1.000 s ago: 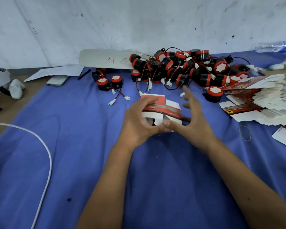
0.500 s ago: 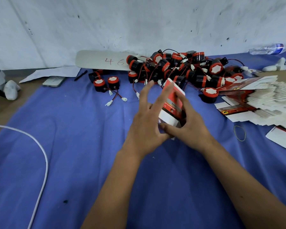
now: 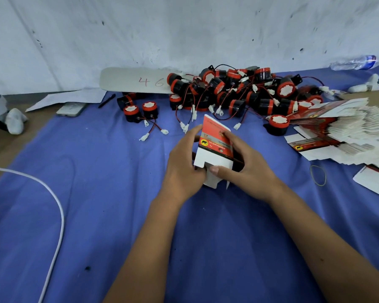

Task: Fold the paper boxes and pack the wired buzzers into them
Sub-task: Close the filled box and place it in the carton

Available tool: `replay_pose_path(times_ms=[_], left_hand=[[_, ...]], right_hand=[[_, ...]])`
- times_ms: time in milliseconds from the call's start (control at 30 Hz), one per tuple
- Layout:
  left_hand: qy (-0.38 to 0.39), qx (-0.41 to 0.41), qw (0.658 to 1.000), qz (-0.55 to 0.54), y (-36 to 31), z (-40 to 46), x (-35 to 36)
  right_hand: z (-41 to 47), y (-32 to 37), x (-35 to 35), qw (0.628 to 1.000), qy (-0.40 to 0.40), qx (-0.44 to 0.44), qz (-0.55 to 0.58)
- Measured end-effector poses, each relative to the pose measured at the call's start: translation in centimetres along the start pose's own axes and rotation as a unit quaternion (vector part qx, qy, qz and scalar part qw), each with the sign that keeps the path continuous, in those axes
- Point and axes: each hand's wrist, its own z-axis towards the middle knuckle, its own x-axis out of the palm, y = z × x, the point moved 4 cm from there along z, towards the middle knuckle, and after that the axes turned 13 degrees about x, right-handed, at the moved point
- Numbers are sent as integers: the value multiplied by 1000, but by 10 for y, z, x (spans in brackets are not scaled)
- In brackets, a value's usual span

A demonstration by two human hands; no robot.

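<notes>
Centre frame: paper box point(image 3: 214, 147) upright between my hands. Left hand point(image 3: 182, 162) fingers curled round its left side; right hand point(image 3: 247, 165) pinches the bottom flap. Buzzer pile point(image 3: 239, 92) above, flat boxes point(image 3: 341, 130) right.

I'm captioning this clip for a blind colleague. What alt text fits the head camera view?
Two hands, left hand and right hand, hold a half-folded red and white paper box above a blue cloth. Behind it lies a pile of red and black wired buzzers, with a stack of flat boxes at right.
</notes>
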Motion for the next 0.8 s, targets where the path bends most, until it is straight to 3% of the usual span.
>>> replay_pose_path(times_ms=[200, 400, 467, 567, 800], left_hand=[[-22, -7, 999, -49, 1, 1, 0], [51, 5, 998, -23, -4, 5, -2], [91, 6, 992, -82, -5, 2, -2], [155, -55, 967, -195, -2, -2, -1], [32, -100, 979, -172, 1, 2, -3]], right_hand=[[3, -1, -1, 999, -2, 16, 43], [5, -9, -5, 996, -25, 43, 78], [6, -11, -4, 996, -27, 37, 75], [7, -11, -3, 997, -30, 36, 63], [4, -6, -5, 996, 12, 4, 88]])
